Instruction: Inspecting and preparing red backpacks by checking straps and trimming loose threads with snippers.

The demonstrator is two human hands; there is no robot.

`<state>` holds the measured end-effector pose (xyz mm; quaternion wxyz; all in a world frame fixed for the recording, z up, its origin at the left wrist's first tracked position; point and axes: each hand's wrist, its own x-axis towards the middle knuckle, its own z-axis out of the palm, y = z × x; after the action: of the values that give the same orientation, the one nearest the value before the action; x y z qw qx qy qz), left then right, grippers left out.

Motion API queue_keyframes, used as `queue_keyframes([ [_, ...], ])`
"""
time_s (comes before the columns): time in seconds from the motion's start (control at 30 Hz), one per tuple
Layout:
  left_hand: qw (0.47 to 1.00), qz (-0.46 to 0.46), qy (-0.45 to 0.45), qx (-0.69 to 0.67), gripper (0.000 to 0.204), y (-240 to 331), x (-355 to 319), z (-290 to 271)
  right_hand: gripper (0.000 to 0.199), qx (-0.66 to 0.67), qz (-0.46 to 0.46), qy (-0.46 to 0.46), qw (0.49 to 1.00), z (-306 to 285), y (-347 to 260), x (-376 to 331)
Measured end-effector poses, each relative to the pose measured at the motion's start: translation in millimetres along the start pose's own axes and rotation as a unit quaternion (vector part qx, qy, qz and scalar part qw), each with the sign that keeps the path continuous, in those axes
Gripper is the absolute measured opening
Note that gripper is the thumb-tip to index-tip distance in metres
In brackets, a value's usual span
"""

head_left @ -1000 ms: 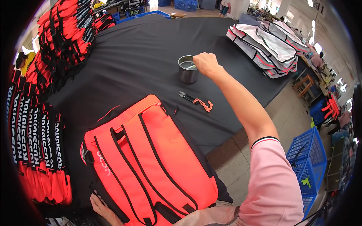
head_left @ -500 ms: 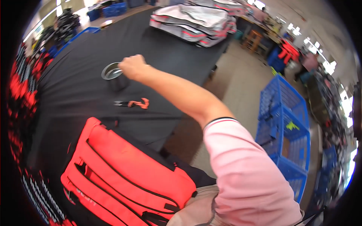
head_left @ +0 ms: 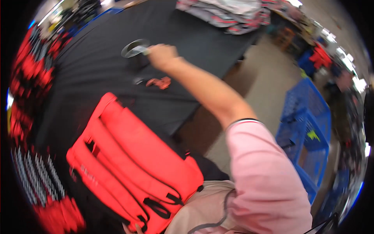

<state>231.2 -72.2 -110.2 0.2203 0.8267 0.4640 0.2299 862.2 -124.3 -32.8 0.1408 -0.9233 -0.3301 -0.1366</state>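
At the far end of my outstretched arm, my right hand (head_left: 163, 56) is closed beside the rim of a round metal bowl (head_left: 126, 52). A pale object shows between fist and bowl; blur hides what it is. Just nearer on the black-covered table lies a small tool with orange handles (head_left: 159, 82), possibly scissors. A bright red backpack (head_left: 142, 144) lies in front of me, its shoulder straps and black-edged seams facing up. Only some fingers of my left hand (head_left: 134, 228) show at the lower edge, against the backpack's near border, gripping it as far as I can see.
Folded grey-and-red bags (head_left: 230, 13) are stacked at the table's (head_left: 97, 62) far end. Blue plastic crates (head_left: 306, 132) stand on the floor to the right. Piles of red and black goods (head_left: 29, 113) line the left side. Beyond the crates is more stacked material.
The view has shifted, so table, bowl and crates sit further right and higher. My right hand stays at the bowl. Fingers of my left hand have come into view at the backpack's near edge.
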Motion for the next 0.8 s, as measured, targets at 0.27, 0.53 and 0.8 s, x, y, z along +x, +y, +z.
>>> queue_keyframes([
  [0.27,0.986,-0.082,-0.068,-0.126,0.054,14,77,-95,0.024,0.261,0.027,0.063,0.963,-31,19,-20],
  [0.53,0.974,0.211,-0.021,0.078,0.044,105,200,-63,0.019,0.393,-0.037,-0.037,0.918,-50,-65,-57],
  [0.8,0.941,0.338,-0.017,0.016,0.067,203,294,110,0.021,0.414,-0.095,-0.089,0.901,-45,-114,-47],
])
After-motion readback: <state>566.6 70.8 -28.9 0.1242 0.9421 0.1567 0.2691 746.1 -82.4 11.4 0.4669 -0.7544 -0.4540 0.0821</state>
